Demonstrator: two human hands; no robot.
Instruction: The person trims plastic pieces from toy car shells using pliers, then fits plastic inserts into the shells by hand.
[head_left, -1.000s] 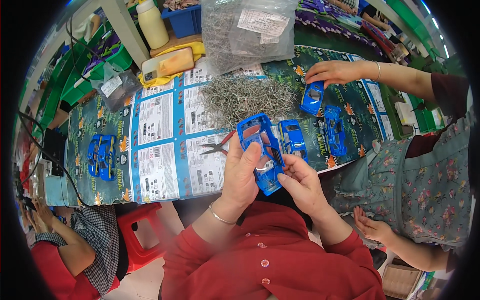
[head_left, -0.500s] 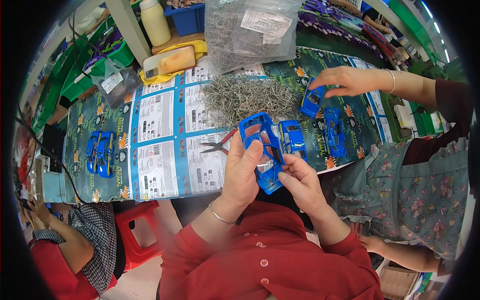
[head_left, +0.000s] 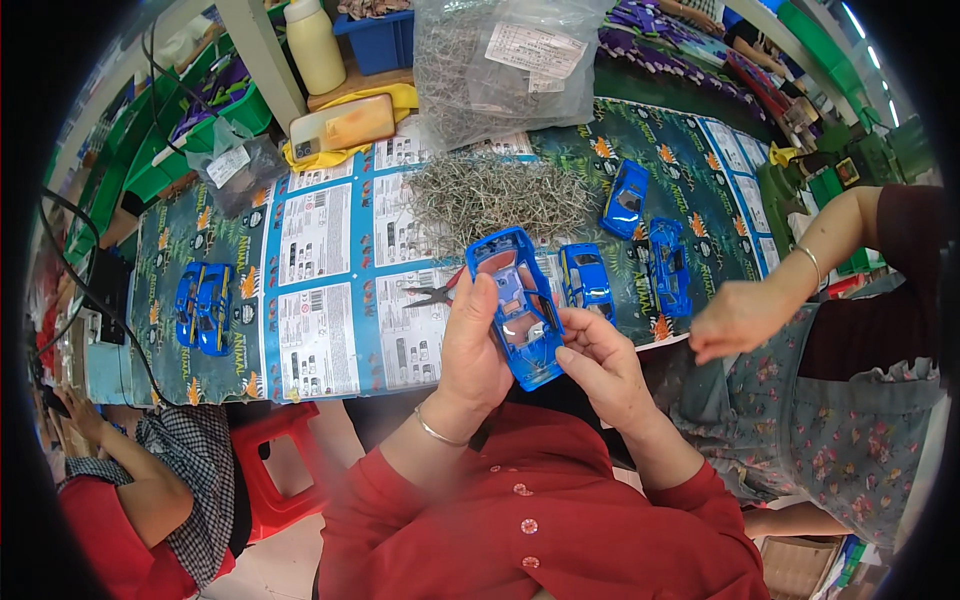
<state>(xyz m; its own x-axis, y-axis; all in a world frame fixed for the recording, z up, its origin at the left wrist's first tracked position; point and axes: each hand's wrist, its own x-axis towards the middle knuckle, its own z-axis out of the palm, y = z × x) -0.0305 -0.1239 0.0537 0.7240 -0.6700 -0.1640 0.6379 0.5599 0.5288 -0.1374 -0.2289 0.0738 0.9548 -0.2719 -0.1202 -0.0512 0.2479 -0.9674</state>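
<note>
A blue toy car body (head_left: 535, 345) is held tilted in front of me, its hollow underside toward me. My left hand (head_left: 473, 345) is closed round its left side, thumb along the edge. The fingers of my right hand (head_left: 608, 372) pinch its lower right side. Just left of the car body, red-handled pliers (head_left: 433, 295) lie partly behind my left hand. A heap of thin metal wire pieces (head_left: 500, 200) is on the table beyond. To the right lie several more blue toy car bodies (head_left: 587, 277), and a pair of them (head_left: 203, 308) sits at the far left.
A clear bag of wire pieces (head_left: 505, 70) stands behind the heap. A phone (head_left: 342, 131) on a yellow cloth and a cream bottle (head_left: 314, 45) are at the back left. On the right is a co-worker's hand (head_left: 740, 318); another person (head_left: 140, 490) sits at the left.
The co-worker's hand has left the far blue car body and drawn back toward the near right. The car body in my hands has turned slightly, showing more of its inside.
</note>
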